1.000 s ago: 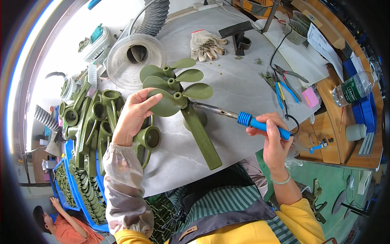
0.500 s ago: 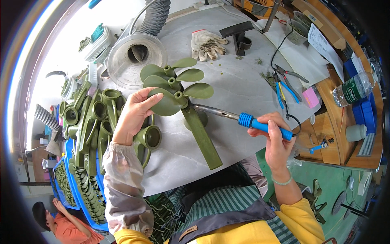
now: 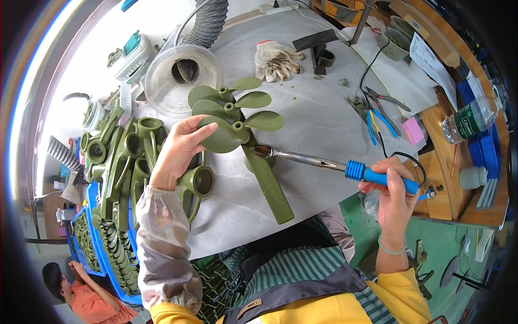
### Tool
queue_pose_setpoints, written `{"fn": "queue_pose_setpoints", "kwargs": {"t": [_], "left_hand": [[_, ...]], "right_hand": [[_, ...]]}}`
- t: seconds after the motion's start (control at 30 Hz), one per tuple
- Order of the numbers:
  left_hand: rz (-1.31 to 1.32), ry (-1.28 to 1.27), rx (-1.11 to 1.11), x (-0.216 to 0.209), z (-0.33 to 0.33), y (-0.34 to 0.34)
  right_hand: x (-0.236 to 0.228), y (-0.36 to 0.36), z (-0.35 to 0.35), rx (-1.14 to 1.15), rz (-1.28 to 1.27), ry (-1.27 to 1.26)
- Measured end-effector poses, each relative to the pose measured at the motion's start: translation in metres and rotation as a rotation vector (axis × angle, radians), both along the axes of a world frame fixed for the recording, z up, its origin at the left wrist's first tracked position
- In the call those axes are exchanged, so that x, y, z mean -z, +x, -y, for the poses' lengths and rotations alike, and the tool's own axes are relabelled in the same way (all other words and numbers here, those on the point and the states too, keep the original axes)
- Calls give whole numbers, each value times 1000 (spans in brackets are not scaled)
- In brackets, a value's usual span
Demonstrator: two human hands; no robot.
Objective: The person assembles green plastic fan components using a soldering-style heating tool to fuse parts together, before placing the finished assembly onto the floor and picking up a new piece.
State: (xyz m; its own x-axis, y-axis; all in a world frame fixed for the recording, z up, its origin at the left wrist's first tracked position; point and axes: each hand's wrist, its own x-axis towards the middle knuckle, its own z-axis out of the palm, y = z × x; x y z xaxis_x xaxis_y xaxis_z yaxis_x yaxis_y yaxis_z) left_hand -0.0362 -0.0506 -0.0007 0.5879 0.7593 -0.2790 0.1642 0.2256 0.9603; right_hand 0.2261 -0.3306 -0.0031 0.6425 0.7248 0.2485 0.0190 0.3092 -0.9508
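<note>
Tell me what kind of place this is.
Likely a small assembly workshop for plastic parts: a soldering iron worked on a green leaf-shaped plastic piece, a heap of matching green parts, and a fume extraction hose over the bench.

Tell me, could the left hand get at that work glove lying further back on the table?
Probably yes. The left hand rests on the green leaf stem, and bare tabletop lies between it and the work glove; it would have to let go first.

Olive-green plastic leaves (image 3: 237, 121); blue-handled soldering iron (image 3: 377, 177); grey marbled table (image 3: 318, 116).
</note>
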Motion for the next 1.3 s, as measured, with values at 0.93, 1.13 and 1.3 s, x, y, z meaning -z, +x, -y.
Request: {"fn": "queue_pose_setpoints", "kwargs": {"t": [0.93, 1.13, 1.3], "left_hand": [[-766, 1097, -363, 17, 48, -116], [-552, 1184, -207, -17, 120, -111], [-733, 1228, -84, 25, 173, -119]], "right_hand": [[-6, 1, 24, 69, -47, 13], [-5, 7, 30, 88, -47, 23], [-4, 12, 35, 105, -45, 35]]}}
